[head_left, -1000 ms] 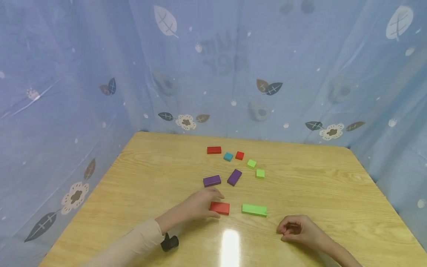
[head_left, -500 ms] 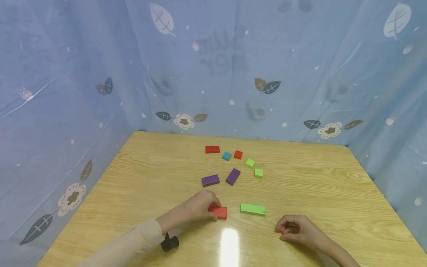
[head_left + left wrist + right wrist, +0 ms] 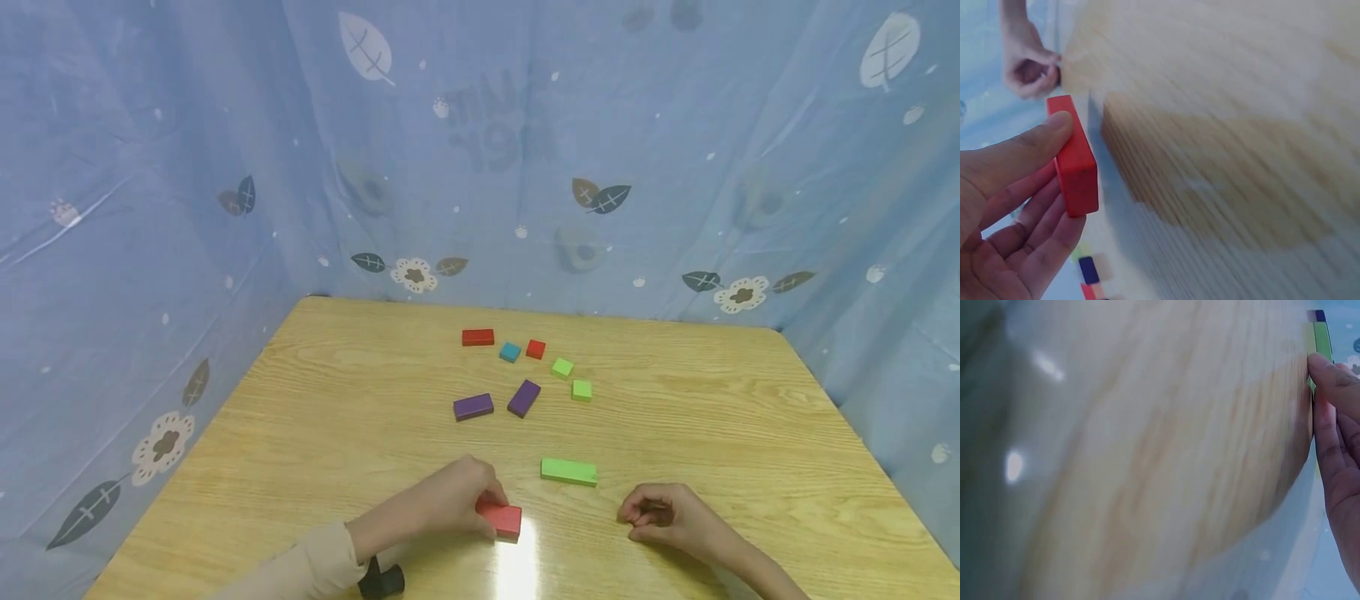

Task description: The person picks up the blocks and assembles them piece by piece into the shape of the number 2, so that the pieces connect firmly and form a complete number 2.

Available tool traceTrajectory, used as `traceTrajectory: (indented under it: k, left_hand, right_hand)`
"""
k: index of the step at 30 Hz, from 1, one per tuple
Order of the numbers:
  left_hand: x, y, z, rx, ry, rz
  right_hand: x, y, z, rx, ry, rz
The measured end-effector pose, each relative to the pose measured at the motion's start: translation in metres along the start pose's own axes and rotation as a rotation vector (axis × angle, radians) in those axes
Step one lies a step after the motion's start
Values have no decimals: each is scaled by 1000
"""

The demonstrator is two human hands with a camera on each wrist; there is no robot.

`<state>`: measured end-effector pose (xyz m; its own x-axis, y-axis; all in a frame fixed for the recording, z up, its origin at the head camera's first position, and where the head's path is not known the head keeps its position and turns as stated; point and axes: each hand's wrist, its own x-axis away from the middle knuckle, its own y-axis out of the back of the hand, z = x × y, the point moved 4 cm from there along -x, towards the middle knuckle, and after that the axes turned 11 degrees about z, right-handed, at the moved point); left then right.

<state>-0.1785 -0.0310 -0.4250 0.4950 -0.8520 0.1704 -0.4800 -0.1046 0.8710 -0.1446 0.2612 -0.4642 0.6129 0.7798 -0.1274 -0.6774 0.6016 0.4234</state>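
Observation:
My left hand pinches a red rectangular block between thumb and fingers at the near middle of the table. In the left wrist view the same red block has the thumb on one face and fingertips behind it. Whether it touches the tabletop is hard to tell. My right hand rests at the right, fingers loosely curled and holding nothing. Between and beyond the hands lies a long green block, nearest to the right hand; it also shows partly behind that hand in the right wrist view.
Farther back on the wooden table lie two purple blocks, a dark red block, a blue cube, a small red cube and two lime cubes. A blue patterned curtain hangs along the back and sides.
My left hand has closed its fingers on the red block and drawn it nearer and slightly right. The right hand and other blocks have stayed in place.

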Motion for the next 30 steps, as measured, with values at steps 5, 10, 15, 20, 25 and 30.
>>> traceTrajectory:
  k: [5,10,15,20,25,30]
  left_hand:
    - [-1,-4,-10,-12,-31,-6]
    - [-5,-11,-16,-47,-65,-28]
    - [-11,-13,-20,-56,-63,-22]
    - [-17,-13,-20,-57,-49,-13]
    - [-21,-13,-17,-48,-53,-37]
    - [-25,-15,-13,12,-25,-43]
  right_hand:
    - [1,0,-1,8,-15,-5]
    - [1,1,-2,0,-21,-1]
    - [0,1,-2,-4,-17,4]
    - [0,0,-3,4,-18,-3]
    - [0,-1,-2,7,1,3]
    - [0,5,4,23,-36,-7]
